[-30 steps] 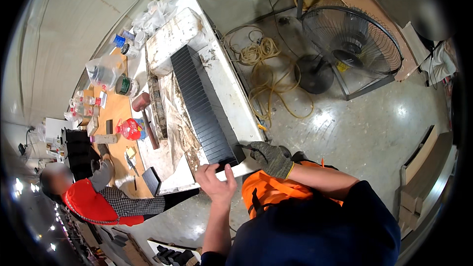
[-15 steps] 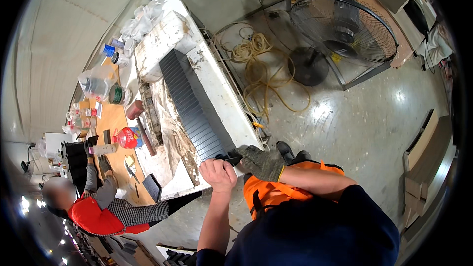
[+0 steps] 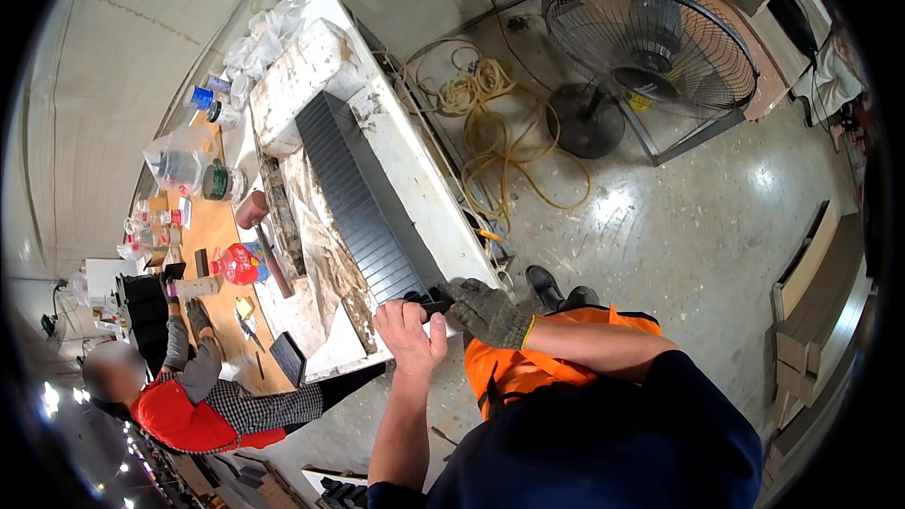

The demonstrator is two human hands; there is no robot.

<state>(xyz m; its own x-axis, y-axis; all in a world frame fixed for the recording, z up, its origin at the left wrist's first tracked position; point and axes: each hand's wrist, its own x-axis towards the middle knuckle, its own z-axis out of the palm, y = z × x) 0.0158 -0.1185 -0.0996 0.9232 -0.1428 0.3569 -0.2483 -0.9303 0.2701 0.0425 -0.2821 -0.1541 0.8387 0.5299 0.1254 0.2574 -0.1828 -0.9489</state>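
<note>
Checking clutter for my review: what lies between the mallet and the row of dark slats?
In the head view, a narrow stained bar, then crumpled stained sheeting, lie between the mallet and the row of dark slats.

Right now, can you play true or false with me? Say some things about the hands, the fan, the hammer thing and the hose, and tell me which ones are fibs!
1. The right hand wears a grey glove. True.
2. The left hand wears a glove too. False: it is bare.
3. Both hands are at the near end of the row of dark pieces. True.
4. The mallet lies on the floor. False: it lies on the table.
5. The fan stands on the floor. True.
6. The hose is bright blue. False: it is yellowish.
</note>
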